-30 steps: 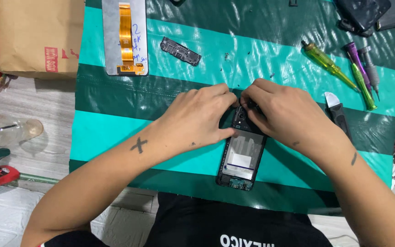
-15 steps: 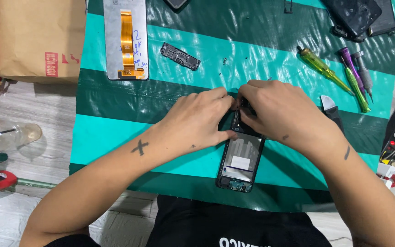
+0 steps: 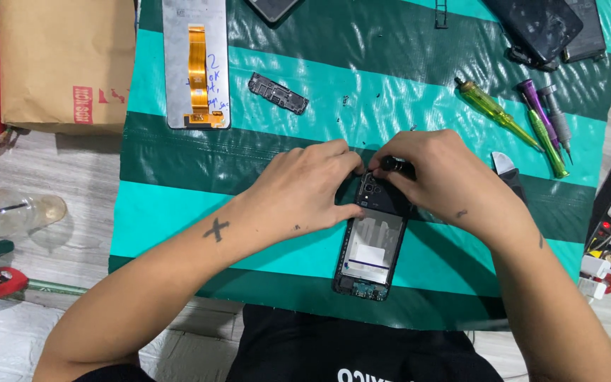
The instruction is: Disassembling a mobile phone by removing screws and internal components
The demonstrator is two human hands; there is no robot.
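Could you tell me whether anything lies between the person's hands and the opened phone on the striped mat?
Nothing visible does. The left hand and the right hand already rest on the top end of the opened phone; the screwdrivers lie apart, to the right.

Three screwdrivers [image 3: 546, 131], one opened phone [image 3: 369, 247], one screen panel [image 3: 196, 64].

Bare forearms, a cross-shaped tattoo [image 3: 216, 229] on the left one, black shirt [image 3: 362, 354] with white lettering.

A mat [image 3: 178, 205] in dark green and turquoise stripes. On it, a black phone frame [image 3: 370, 255] with a white inside, a yellow-green screwdriver [image 3: 496, 113], a purple one [image 3: 537, 112], and a grey panel [image 3: 196, 64] with an orange strip.
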